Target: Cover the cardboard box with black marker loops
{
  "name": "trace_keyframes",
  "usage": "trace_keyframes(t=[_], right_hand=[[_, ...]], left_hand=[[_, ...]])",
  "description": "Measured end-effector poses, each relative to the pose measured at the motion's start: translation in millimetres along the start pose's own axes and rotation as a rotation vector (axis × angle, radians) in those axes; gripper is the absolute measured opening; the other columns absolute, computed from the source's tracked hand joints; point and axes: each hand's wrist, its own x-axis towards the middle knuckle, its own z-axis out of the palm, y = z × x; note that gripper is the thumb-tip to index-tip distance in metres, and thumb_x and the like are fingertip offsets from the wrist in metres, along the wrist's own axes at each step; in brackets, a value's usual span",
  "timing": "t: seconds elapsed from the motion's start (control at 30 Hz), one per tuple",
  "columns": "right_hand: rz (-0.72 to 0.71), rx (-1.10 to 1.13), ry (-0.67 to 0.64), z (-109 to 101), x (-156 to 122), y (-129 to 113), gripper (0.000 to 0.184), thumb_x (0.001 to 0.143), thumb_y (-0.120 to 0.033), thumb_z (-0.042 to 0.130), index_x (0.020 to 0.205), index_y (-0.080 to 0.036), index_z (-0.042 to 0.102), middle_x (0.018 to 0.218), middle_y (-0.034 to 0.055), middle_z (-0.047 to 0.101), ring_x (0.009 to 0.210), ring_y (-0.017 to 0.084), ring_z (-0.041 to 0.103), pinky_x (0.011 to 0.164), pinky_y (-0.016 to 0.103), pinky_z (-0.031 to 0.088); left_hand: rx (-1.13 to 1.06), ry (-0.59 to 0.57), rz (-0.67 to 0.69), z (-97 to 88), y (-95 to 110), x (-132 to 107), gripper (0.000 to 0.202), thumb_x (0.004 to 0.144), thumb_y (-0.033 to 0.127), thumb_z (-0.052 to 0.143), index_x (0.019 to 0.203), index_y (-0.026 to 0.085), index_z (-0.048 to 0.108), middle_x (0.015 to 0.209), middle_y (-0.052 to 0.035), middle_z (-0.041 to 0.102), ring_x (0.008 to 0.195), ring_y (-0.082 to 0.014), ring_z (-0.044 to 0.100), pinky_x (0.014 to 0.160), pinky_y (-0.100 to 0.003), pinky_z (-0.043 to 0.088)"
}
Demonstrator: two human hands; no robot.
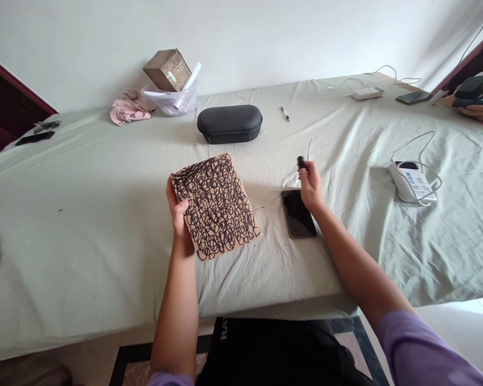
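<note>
Well left of the left hand (178, 212) and further back: small dark bits (35, 138) on the pale sheet (84, 214), too small to make out. Behind and left of that grip, by the wall: pink cloth (129, 107) and a clear plastic bag (173, 102) with a brown box (168, 69) tipped in it. Straight behind the grip, well apart: black zipped case (229, 123), lying crosswise. Directly under the right hand (310, 185): dark phone (298, 213), flat on the sheet. Far behind that grip: pen (285, 113). Right of it, well apart: white device (411, 182) with looped cables. Far right: another person's hands (477, 104) round a dark gadget, cut by the frame edge.

Left fingers hidden behind the scribbled cardboard (215, 206), only the thumb showing on its front. Small black object (301, 162) mostly buried in the right fingers, only its tip showing; cannot tell what it is.

Left hand closed on the cardboard's left edge, holding it just over the sheet, left of the right hand. Scribbled face up, long axis running away from the body, far end leaning left. Right hand pinched shut on the black object, tip pointing up and away.
</note>
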Motion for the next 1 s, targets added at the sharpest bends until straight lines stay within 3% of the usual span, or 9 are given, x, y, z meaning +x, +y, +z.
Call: trace_keyframes(t=[0.13,0.23,0.43,0.57,0.7,0.8,1.0], right_hand=[[0.166,0.374,0.157,-5.9,11.0,4.2,0.036,0.095,-0.063,0.044,0.092,-0.027,0.047,0.085,0.0035,0.053,0.075,0.021,0.056,0.069,0.036,0.05],[0.199,0.52,0.199,-7.9,14.4,-1.5,0.047,0.088,-0.075,0.049,0.09,-0.028,0.048,0.075,0.0004,0.048,0.066,0.018,0.051,0.058,0.032,0.044],[0.203,0.533,0.111,-8.6,7.8,-13.9,0.055,0.089,-0.081,0.048,0.077,-0.027,0.049,0.063,-0.0039,0.036,0.051,0.014,0.031,0.046,0.028,0.022],[0.166,0.494,0.092,-9.7,7.7,-13.0,0.058,0.088,-0.083,0.045,0.073,-0.027,0.049,0.062,-0.0045,0.031,0.051,0.014,0.029,0.048,0.029,0.021],[0.123,0.428,0.074,-12.4,2.9,-18.9,0.047,0.092,-0.067,0.047,0.07,-0.026,0.052,0.06,-0.0035,0.032,0.053,0.014,0.029,0.051,0.029,0.021],[0.01,0.285,-0.091,-9.5,-10.4,-36.0,0.038,0.094,-0.055,0.047,0.072,-0.025,0.055,0.06,-0.0021,0.039,0.056,0.016,0.036,0.057,0.032,0.029],[-0.32,0.064,-0.751,21.6,-42.7,-73.5,0.025,0.095,-0.043,0.046,0.084,-0.023,0.055,0.084,0.004,0.06,0.074,0.02,0.054,0.076,0.036,0.042]], left_hand=[[-0.013,0.008,-0.001,-1.5,-1.3,1.0,0.065,0.09,0.043,0.066,0.153,0.041,0.053,0.167,-0.0002,0.048,0.161,-0.0318,0.039,0.134,-0.053,0.029],[0.024,0.003,0.004,-2.0,-2.0,2.1,0.068,0.088,0.048,0.067,0.154,0.043,0.052,0.168,0.0013,0.047,0.162,-0.0319,0.037,0.134,-0.053,0.03],[0.011,-0.003,0.005,-0.3,0.1,0.8,0.066,0.089,0.045,0.065,0.154,0.042,0.052,0.167,-0.0001,0.049,0.16,-0.0322,0.04,0.134,-0.054,0.03],[0.0,0.004,-0.015,0.6,0.6,0.6,0.067,0.089,0.044,0.064,0.154,0.042,0.051,0.167,0.0012,0.048,0.161,-0.0324,0.038,0.134,-0.055,0.028],[-0.022,0.011,-0.014,1.8,1.3,1.1,0.064,0.089,0.04,0.064,0.152,0.042,0.055,0.166,0.0011,0.05,0.16,-0.0324,0.039,0.135,-0.054,0.028],[-0.006,0.01,-0.032,4.3,3.6,-1.8,0.063,0.091,0.041,0.062,0.153,0.042,0.053,0.166,0.0011,0.05,0.16,-0.0316,0.04,0.134,-0.053,0.031],[0.015,-0.002,-0.058,7.9,6.9,-6.9,0.063,0.093,0.05,0.061,0.155,0.046,0.048,0.168,0.0014,0.048,0.158,-0.0324,0.042,0.13,-0.054,0.038]])
